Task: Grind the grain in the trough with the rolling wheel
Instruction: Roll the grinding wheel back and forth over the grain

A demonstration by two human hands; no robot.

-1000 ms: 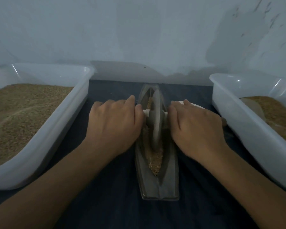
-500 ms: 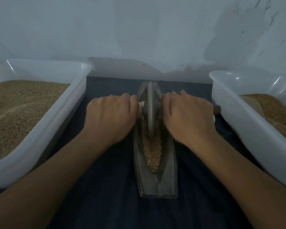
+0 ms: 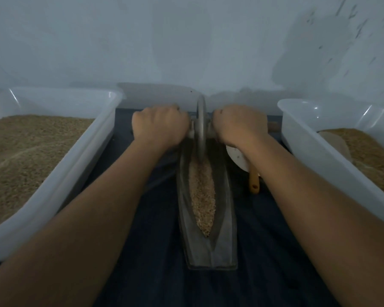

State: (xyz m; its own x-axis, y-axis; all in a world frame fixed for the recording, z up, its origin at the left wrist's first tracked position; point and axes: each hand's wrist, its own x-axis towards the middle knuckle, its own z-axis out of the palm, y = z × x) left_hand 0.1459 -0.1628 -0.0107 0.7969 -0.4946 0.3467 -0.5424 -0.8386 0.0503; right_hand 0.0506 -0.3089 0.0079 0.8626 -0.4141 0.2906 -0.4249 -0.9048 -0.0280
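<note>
From the head view, your left hand [image 3: 159,127] is curled around the axle on the left side of the wheel [image 3: 201,127], and your right hand [image 3: 238,125] is curled around the axle on the right side. Both fists sit close against the wheel, knuckles up, with your forearms stretched forward from the bottom corners of the picture.

The wheel stands upright on its edge at the far end of the trough [image 3: 222,218], close to the wall [image 3: 186,41]. The trough is a long, narrow, boat-shaped metal piece lying lengthwise away from you on the dark cloth [image 3: 155,251] that covers the counter. The grain [image 3: 203,196] lies in the groove of the trough as a tapering strip, running from just under the wheel to a point near your end.

To your left a white plastic bin [image 3: 60,173] holds a broad bed of brown grain. To your right a second white plastic bin [image 3: 319,156] holds a smaller heap, with a pale rounded object half buried in it; you cannot tell what that is. Between the trough and the right bin, partly hidden under your right wrist, lies a white dish [image 3: 236,157] with a wooden handle [image 3: 254,183] poking out toward you.
</note>
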